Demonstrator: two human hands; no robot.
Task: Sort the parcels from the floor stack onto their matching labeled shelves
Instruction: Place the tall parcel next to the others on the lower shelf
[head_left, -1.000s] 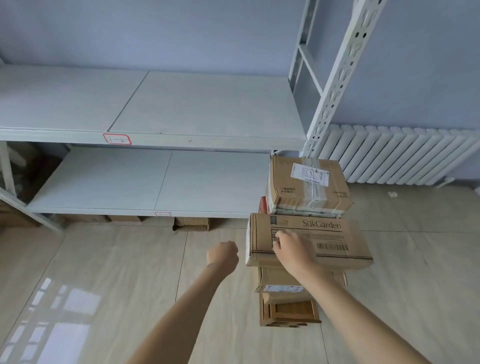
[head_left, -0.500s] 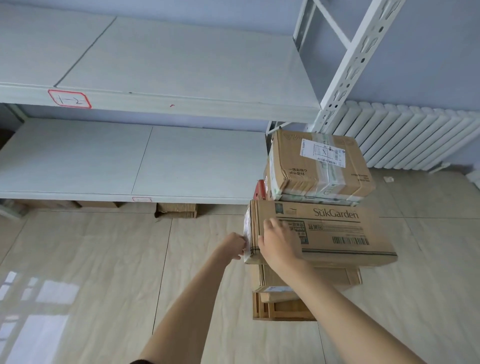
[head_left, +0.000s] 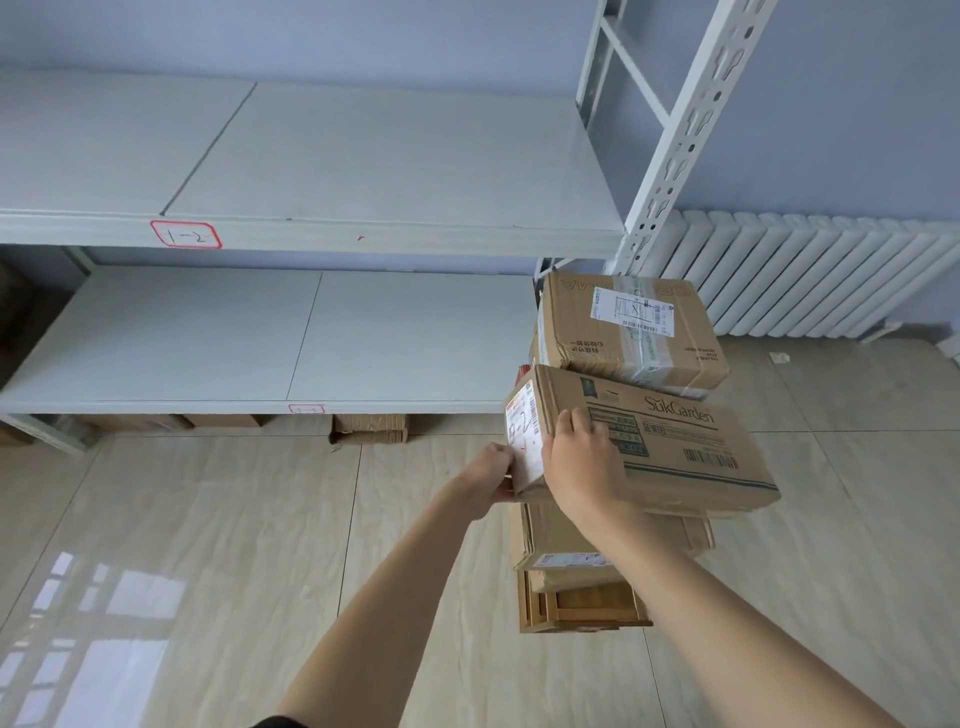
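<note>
Head view, frame centre-right: our left hand (head_left: 485, 480) pinches the SukGarden parcel (head_left: 654, 441) end, right hand (head_left: 584, 470) curled over its top; slide it level (top box (head_left: 626, 332) may tip).

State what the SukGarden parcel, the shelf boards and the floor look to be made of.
SukGarden parcel: brown corrugated cardboard, matte, with printed text and a paper label on its end. Shelf boards: pale grey panels, probably laminate or painted metal; matte, seamed. Floor: glossy beige tile, likely ceramic; grout lines and a window reflection show.
</note>
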